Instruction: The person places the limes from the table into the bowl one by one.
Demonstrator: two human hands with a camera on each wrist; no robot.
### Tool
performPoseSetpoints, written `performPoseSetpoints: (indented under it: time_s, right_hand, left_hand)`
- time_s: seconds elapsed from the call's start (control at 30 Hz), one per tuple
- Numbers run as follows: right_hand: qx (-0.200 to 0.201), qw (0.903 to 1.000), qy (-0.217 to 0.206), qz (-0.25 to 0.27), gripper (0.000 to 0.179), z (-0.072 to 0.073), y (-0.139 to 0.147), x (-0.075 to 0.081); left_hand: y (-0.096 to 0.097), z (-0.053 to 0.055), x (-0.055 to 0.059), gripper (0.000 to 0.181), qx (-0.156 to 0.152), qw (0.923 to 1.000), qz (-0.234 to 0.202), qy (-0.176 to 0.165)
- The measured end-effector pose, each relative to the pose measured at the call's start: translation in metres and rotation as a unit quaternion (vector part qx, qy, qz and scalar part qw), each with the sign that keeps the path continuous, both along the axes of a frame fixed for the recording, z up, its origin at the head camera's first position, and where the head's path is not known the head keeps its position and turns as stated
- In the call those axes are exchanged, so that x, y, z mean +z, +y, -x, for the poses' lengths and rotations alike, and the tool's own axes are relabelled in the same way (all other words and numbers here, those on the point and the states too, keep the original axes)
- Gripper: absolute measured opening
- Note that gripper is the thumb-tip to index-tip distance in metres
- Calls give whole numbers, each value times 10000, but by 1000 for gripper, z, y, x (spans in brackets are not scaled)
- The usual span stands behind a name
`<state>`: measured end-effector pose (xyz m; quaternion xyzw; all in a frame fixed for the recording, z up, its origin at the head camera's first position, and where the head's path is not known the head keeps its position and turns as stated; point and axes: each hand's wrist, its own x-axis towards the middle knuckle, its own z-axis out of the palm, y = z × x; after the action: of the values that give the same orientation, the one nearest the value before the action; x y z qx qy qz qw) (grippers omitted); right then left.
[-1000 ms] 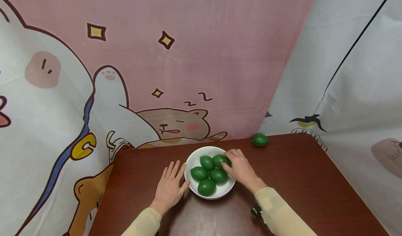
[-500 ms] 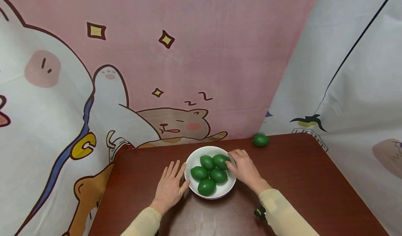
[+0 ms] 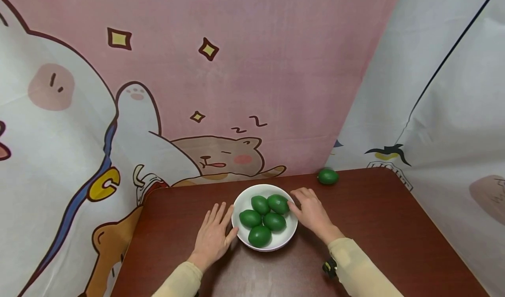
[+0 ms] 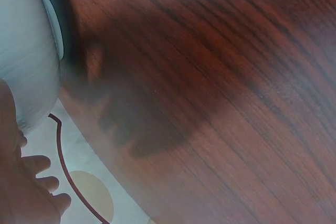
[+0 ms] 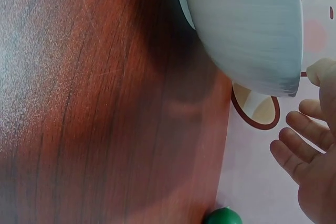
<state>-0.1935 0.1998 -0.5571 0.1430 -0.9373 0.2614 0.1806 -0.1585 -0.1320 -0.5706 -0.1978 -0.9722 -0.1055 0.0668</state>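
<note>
A white bowl (image 3: 244,196) stands on the table with several green limes (image 3: 259,236) inside it. My left hand (image 3: 213,235) lies along the bowl's left side, fingers spread and nearly straight, thumb tip at the rim. At the right rim is my right hand (image 3: 313,213), its fingers loosely bent and its thumb near the rightmost lime (image 3: 278,204); nothing is held in it. The right wrist view shows the bowl's outer wall (image 5: 247,30) beside the loose fingers (image 5: 294,153). In the left wrist view the bowl's side (image 4: 29,51) partly hides behind the left hand (image 4: 26,182).
One more lime (image 3: 328,176) lies near the table's back edge, to the right of the bowl. The brown wooden table (image 3: 378,227) meets a cloth backdrop (image 3: 296,91) with cartoon animals behind and at both sides.
My right hand has drawn back to the right, off the rightmost lime, which stays in the bowl. The left hand has hardly moved.
</note>
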Motion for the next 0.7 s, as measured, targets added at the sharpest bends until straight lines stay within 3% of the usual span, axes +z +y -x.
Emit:
performPoseSetpoints:
  time_s: [0.27,0.7]
  right_hand:
    - [-97,9999,-20,35,34,3,5,-3]
    - [-362,9990,-150,226,37,8,20,-7]
  left_hand:
    - [-1,1,1,69,92,9997,100,-226]
    - [1,-1,2,66,62,9999,64,-53]
